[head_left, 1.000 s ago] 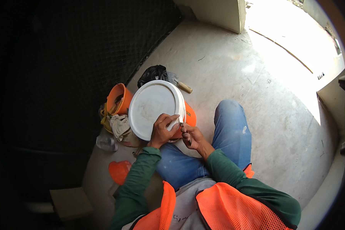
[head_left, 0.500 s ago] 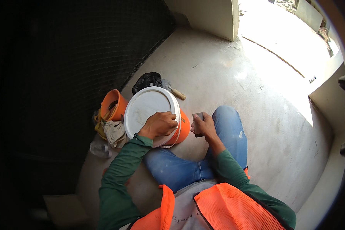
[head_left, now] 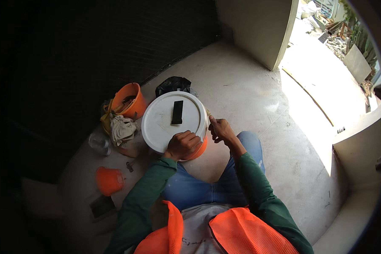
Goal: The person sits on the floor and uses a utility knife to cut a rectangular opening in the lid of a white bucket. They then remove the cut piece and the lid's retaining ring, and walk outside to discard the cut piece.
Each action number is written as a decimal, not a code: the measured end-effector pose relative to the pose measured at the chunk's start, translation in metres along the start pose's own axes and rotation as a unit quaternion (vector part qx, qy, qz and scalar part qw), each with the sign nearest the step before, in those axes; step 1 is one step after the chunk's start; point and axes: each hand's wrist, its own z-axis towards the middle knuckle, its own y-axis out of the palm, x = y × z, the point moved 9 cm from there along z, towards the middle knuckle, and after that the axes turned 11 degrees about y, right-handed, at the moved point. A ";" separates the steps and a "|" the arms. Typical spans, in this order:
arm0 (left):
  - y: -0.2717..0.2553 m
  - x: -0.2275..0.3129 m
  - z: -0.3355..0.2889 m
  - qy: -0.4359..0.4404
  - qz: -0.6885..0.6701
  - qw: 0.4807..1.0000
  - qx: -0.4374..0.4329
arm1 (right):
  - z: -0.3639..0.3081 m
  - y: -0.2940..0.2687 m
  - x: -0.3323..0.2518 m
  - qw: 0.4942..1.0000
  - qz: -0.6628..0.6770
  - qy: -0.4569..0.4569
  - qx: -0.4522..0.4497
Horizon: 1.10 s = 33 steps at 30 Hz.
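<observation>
An orange bucket [head_left: 197,152] with a white lid [head_left: 158,122] stands between my bent legs. My left hand [head_left: 183,144] is closed and rests on the lid's near rim; what its fingers hold, if anything, is hidden. A dark rectangular block [head_left: 177,112] lies flat on the lid, touched by neither hand. Beside the lid's right edge, my right hand [head_left: 222,132] pinches the end of a trowel's pale wooden handle [head_left: 208,112]. The bucket hides most of that trowel.
To the left stand an open orange bucket [head_left: 129,99] with tools inside, a crumpled cloth [head_left: 122,130] and a clear plastic container [head_left: 99,144]. A small orange pail [head_left: 109,180] sits nearer me. Behind the lid lies a black plastic bag [head_left: 172,84]. A wall end [head_left: 258,34] borders the sunlit opening.
The block has left my right hand and lies on the lid. My right hand has moved up to the trowel handle. My left hand stays closed at the rim. The view has shifted.
</observation>
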 end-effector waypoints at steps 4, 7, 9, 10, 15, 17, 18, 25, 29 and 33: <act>0.005 -0.001 -0.006 -0.024 0.006 0.999 -0.025 | -0.026 0.050 0.068 0.970 0.118 0.068 -0.202; 0.005 -0.001 -0.004 -0.038 0.024 0.998 -0.036 | -0.022 0.064 0.066 0.976 0.126 0.025 -0.174; 0.002 0.001 -0.001 -0.046 0.032 0.998 -0.038 | -0.017 0.068 0.065 0.975 0.143 0.047 -0.163; 0.001 0.002 0.002 -0.048 0.033 0.998 -0.039 | -0.016 0.069 0.059 0.977 0.129 0.027 -0.169; -0.011 0.004 -0.009 -0.151 0.016 0.986 -0.061 | -0.018 0.066 0.062 0.969 0.142 0.038 -0.197; -0.031 0.002 -0.033 -0.209 0.029 0.977 -0.009 | -0.020 0.069 0.062 0.953 0.201 0.039 -0.224; -0.045 -0.003 -0.052 -0.286 0.108 0.951 0.038 | -0.021 0.073 0.067 0.941 0.234 0.064 -0.235; -0.005 -0.041 -0.196 -0.698 -0.028 0.530 0.480 | -0.027 0.103 0.081 0.802 0.488 0.171 -0.298; -0.003 -0.038 -0.208 -0.780 0.008 0.492 0.386 | -0.022 0.105 0.083 0.797 0.514 0.121 -0.293; -0.005 -0.042 -0.208 -0.752 -0.034 0.513 0.412 | -0.023 0.099 0.084 0.814 0.504 0.114 -0.266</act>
